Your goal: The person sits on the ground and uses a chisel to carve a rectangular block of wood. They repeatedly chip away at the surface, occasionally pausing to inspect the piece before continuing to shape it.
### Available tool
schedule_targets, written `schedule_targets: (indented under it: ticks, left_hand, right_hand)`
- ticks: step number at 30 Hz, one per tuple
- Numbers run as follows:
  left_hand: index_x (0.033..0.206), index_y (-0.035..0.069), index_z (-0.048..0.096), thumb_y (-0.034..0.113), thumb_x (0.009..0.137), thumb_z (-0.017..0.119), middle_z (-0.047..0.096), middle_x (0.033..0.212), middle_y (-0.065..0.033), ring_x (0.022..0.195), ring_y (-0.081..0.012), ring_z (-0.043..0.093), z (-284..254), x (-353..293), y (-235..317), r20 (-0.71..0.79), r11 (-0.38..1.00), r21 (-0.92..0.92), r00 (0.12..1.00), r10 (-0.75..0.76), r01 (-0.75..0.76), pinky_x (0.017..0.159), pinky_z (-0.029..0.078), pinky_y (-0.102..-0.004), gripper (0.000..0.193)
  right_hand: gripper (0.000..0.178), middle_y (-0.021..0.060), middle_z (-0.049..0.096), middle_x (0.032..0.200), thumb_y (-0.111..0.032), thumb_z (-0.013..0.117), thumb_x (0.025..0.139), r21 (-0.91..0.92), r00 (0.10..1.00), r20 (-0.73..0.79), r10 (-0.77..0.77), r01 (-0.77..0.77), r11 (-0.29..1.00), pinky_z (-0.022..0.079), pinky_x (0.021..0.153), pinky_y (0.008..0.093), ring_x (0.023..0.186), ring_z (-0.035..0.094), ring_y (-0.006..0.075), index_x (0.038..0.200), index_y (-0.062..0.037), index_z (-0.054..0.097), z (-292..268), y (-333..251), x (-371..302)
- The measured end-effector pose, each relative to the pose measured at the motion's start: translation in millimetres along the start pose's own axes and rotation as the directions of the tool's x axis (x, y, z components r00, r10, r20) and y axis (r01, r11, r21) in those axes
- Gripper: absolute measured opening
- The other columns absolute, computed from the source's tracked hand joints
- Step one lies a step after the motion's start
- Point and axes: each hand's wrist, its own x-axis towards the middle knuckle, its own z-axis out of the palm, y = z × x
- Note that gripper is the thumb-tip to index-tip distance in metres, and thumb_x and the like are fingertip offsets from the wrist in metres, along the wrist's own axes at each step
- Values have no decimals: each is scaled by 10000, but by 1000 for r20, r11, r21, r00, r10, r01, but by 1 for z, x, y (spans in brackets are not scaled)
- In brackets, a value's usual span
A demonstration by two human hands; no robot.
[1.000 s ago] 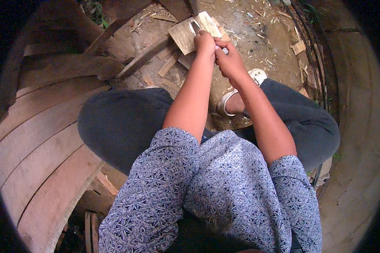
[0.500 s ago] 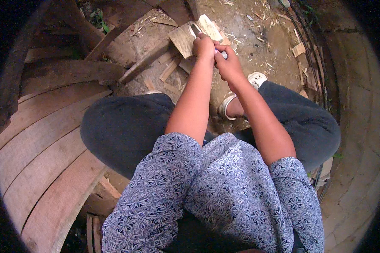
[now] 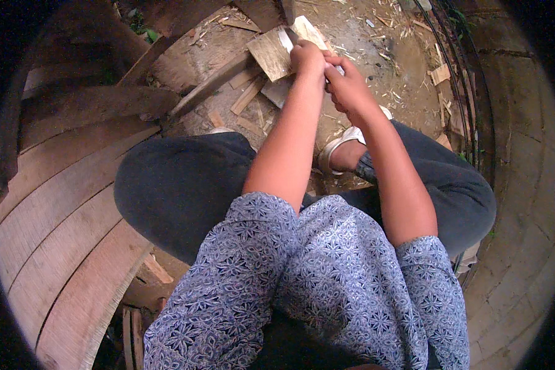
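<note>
Dirt floor: wood chips right of grips
Left grip: clamped on dark-bladed tool
Right grip: touching left, cannot tell if clamped
Wooden board: just left of left grip

Qty: 2 hands, 1 blade, 1 shirt.

- weathered planks, side by side, left of floor
- shavings scattered on floor
- dark cables, floor's right edge
- wood scrap beside cables
- green leaves
</note>
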Motion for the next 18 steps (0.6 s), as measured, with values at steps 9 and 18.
schedule_targets:
  ticks: [9,18]
  left_hand:
    - [895,-27,545,381,1009,362,637,729,-185,596,-300,620,-1,-15,8,26,998,-66,1000,-2,4,525,501,-412,461]
    - [838,19,470,301,934,359,677,737,-261,607,-314,673,-22,11,-20,217,984,-143,966,139,-110,556,543,-390,317]
  right_hand:
    - [295,-19,497,692,-316,571,982,2,999,-21,25,-25,1000,246,410,250,470,355,67,1239,-173,545,-1,1,0]
    - [298,-19,493,660,-282,575,977,63,1000,-26,-9,11,998,254,402,248,470,367,61,1245,-154,550,-5,9,-4]
